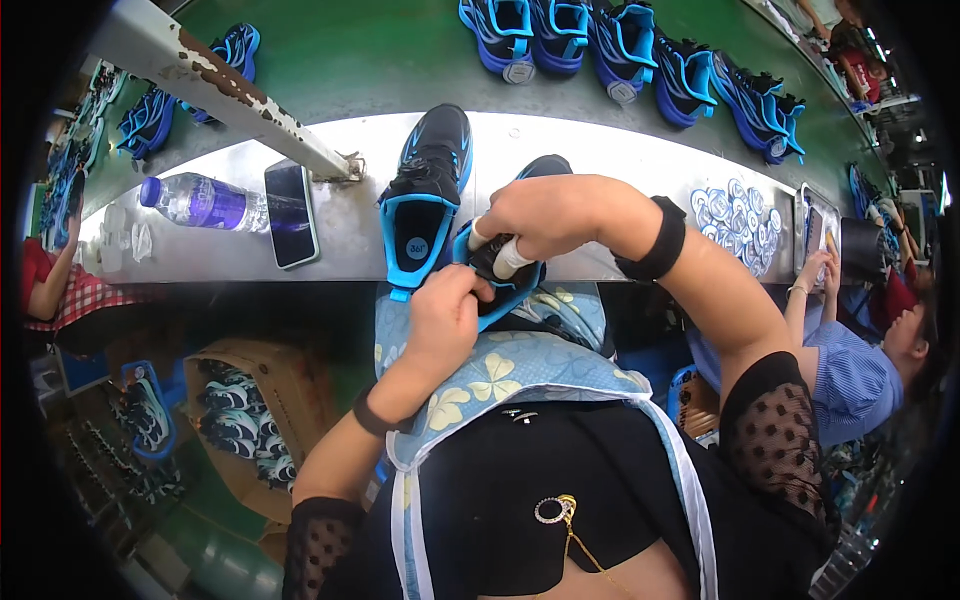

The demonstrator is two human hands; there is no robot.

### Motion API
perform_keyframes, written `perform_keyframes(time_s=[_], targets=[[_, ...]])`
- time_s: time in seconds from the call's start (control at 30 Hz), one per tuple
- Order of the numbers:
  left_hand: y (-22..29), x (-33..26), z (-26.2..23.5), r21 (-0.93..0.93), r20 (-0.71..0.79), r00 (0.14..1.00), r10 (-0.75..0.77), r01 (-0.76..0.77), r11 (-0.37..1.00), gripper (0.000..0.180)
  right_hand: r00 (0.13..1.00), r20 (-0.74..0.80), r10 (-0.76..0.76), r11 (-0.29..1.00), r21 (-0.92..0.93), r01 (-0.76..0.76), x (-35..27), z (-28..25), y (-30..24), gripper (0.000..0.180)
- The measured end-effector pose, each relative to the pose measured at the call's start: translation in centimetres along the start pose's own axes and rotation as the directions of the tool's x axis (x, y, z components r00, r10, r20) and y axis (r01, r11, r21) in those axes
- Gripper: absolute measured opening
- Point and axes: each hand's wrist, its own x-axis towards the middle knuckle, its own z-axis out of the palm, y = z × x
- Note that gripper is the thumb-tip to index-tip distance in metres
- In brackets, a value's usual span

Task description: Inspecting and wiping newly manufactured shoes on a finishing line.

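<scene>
A black sneaker with bright blue trim (508, 302) lies at the table's near edge, partly hidden under my hands. My left hand (447, 315) is closed, thumb and fingers pinching the collar near the heel. From the right, my right hand (540, 215) reaches over the shoe, with white coverings on some fingertips. Those fingers are bent into the opening by the tongue and grip there; exactly what they pinch is hidden. Just left of it stands a matching sneaker (440, 150), toe pointing away, with a round mark on its insole.
A phone (290, 215) and a purple-labelled bottle (205, 202) lie left, near a chipped metal post (230, 90). Round stickers (738, 222) are spread at right. More sneakers (625, 45) line the green surface (370, 60). A carton of shoes (250, 400) stands lower left; co-workers sit both sides.
</scene>
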Motion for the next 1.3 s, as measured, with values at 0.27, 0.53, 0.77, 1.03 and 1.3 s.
perform_keyframes(time_s=[0.27,0.53,0.77,1.03,1.3], targets=[[1.4,2.3,-3.4,-0.373,0.72,0.447,-0.531,0.894,0.247,0.02,0.962,-0.265,0.068,0.853,0.515,0.082,-2.9,2.1,0.6,0.041],[0.3,1.2,-1.9,-0.569,0.679,0.514,-0.525,0.819,0.066,0.021,0.659,-0.743,0.118,0.991,0.134,-0.027,-1.2,7.6,-0.8,0.033],[0.9,1.5,-1.7,-0.548,0.621,0.544,-0.564,0.816,0.185,0.022,0.765,-0.644,0.033,0.999,0.011,-0.033,-2.1,5.3,-1.4,0.027],[2.7,0.0,-6.1,-0.4,0.367,0.86,-0.354,0.489,0.775,0.019,0.84,-0.522,0.148,0.983,0.169,-0.068,-2.5,-0.2,0.8,0.024],[-7.1,3.0,-5.1,-0.182,-0.238,0.854,-0.463,0.429,0.885,0.021,0.856,-0.498,-0.136,0.991,-0.062,0.121,7.0,-1.5,0.5,0.056]])
